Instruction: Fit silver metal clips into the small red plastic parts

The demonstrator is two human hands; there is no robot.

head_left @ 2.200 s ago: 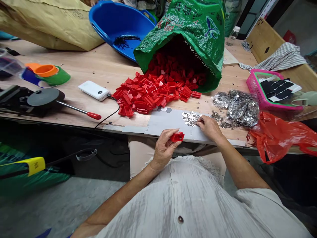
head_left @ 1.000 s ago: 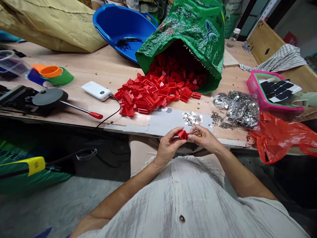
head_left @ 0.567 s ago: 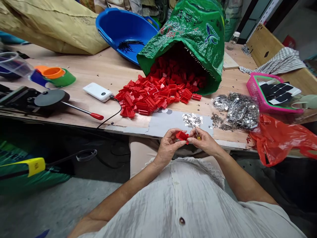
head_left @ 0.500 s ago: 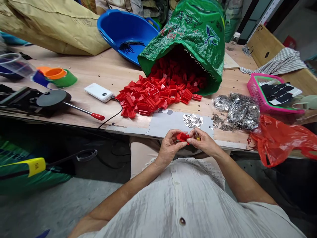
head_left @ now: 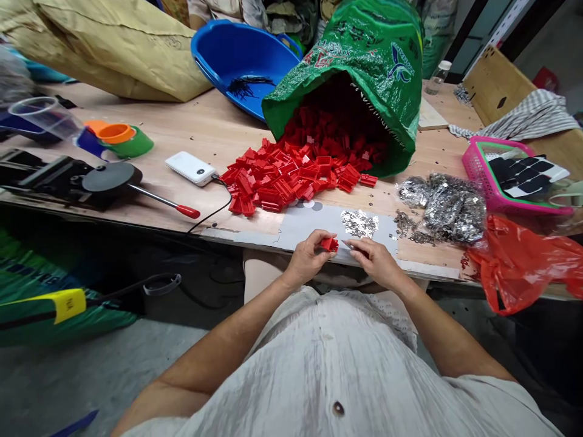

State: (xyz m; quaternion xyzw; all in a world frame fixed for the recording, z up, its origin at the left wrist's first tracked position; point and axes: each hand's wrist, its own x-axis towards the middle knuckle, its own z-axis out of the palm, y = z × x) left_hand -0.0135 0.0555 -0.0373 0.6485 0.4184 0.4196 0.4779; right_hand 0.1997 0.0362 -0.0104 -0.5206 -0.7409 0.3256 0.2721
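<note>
My left hand pinches a small red plastic part at the table's near edge, over a grey card. My right hand is closed beside it, with a thin metal tip pointing at the red part; what it grips is mostly hidden. A little heap of small shiny metal pieces lies on the card just beyond my fingers. Behind it a pile of the same red parts spills from a green woven sack lying on its side.
A clear bag of metal pieces, a red plastic bag and a pink basket lie to the right. On the left are a white power bank, a black hand press with a red-tipped lever and coloured cups. A blue basin stands behind.
My right hand left the heap of metal pieces and came to the red part in my left hand. Both hands have since shifted slightly forward over the card's edge.
</note>
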